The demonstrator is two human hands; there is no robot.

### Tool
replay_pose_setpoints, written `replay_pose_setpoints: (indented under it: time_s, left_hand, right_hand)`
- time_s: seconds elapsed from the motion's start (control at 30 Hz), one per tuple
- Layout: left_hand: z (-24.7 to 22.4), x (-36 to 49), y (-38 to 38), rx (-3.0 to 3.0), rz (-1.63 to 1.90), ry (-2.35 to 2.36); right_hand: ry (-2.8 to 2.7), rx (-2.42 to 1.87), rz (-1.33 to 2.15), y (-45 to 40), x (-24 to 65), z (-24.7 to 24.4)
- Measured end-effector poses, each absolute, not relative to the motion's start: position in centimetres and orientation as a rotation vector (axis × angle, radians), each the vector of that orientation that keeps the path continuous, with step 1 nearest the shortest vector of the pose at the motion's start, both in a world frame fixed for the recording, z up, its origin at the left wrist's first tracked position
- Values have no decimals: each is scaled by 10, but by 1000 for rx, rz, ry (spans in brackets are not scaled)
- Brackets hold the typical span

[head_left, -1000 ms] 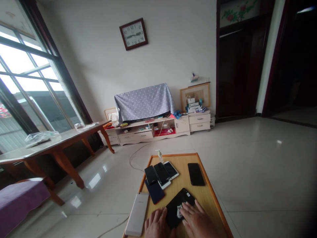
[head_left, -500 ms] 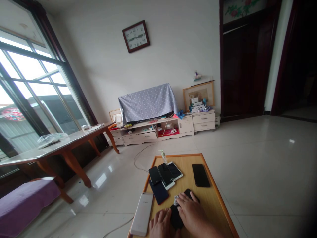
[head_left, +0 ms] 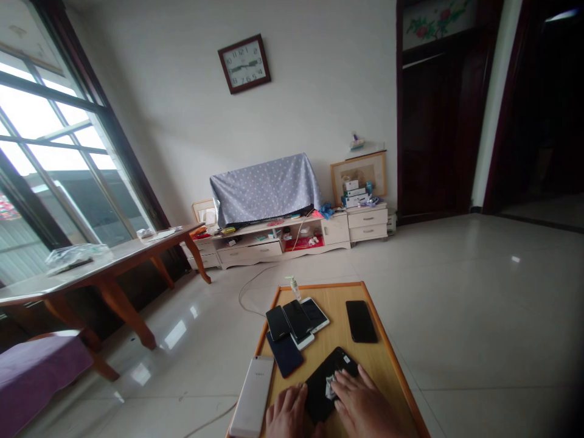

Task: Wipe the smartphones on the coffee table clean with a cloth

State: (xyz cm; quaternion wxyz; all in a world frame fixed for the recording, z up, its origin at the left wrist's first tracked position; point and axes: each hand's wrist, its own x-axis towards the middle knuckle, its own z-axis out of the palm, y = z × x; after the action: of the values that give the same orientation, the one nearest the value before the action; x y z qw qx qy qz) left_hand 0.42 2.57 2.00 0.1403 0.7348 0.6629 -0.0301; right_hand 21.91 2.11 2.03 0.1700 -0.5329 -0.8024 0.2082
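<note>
A black phone lies on the wooden table between my hands. My right hand presses a crumpled grey-white cloth against its surface with the fingertips. At the phone's lower left edge, my left hand rests with its fingers together, holding that side. A silver phone lies left of my left hand. Farther up are a dark blue phone and an overlapping group of black and white phones. Another black phone lies alone near the right edge.
A small pump bottle stands at the table's far edge. Beyond the floor is a white cabinet with a cloth-covered object on it. A long table and a purple-covered seat are at the left.
My right hand and the cloth have moved down the phone, uncovering its upper end and a small white label. The whole view has shifted slightly.
</note>
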Motion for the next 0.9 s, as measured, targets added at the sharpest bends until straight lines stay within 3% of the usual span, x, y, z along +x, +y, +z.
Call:
replay_pose_setpoints:
  time_s: [0.43,0.9]
  left_hand:
    - [18,2,28,2076,-96,1911]
    - [10,1,33,2075,-171,1919]
  right_hand:
    - [-2155,-1524,480,56,194,0]
    - [-2297,-1563,561,24,227,30]
